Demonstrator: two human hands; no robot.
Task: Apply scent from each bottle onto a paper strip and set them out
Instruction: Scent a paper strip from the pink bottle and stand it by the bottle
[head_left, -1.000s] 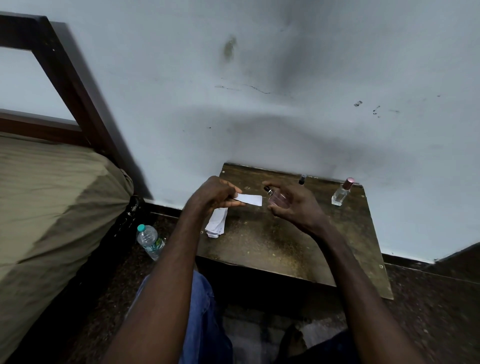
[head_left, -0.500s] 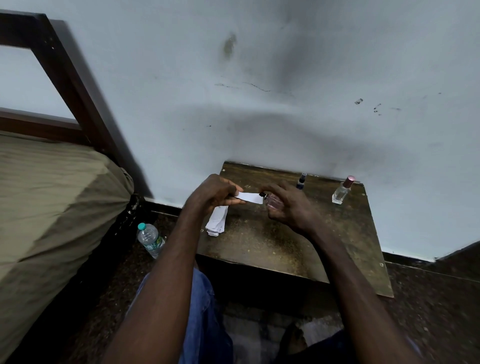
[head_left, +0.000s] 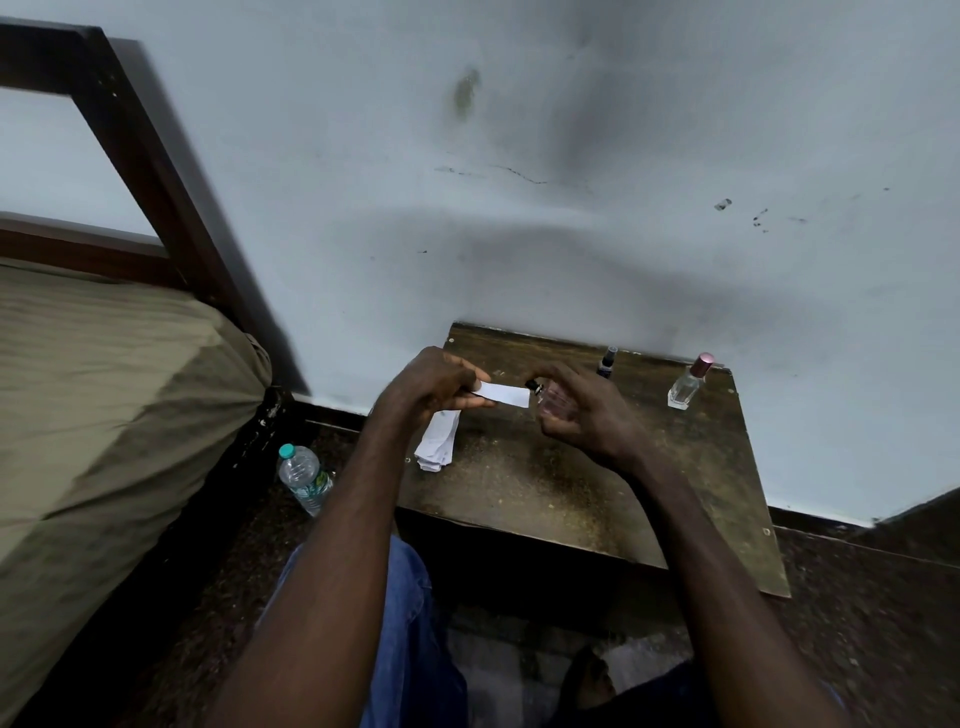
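My left hand pinches a white paper strip by its left end, above the small wooden table. My right hand grips a small clear scent bottle, tilted so that its dark nozzle points at the strip's free right end. A stack of spare white strips lies on the table under my left hand. Two more bottles stand at the back by the wall: a thin dark spray bottle and a clear bottle with a pink cap.
The table stands against a stained white wall. A bed with an olive cover and a dark wooden frame fills the left. A plastic water bottle lies on the dark floor between bed and table. My knees are under the table's front edge.
My right hand brought the clear bottle left, up to the strip's free end, with the nozzle now almost at the paper. My left hand has stayed in place with the strip.
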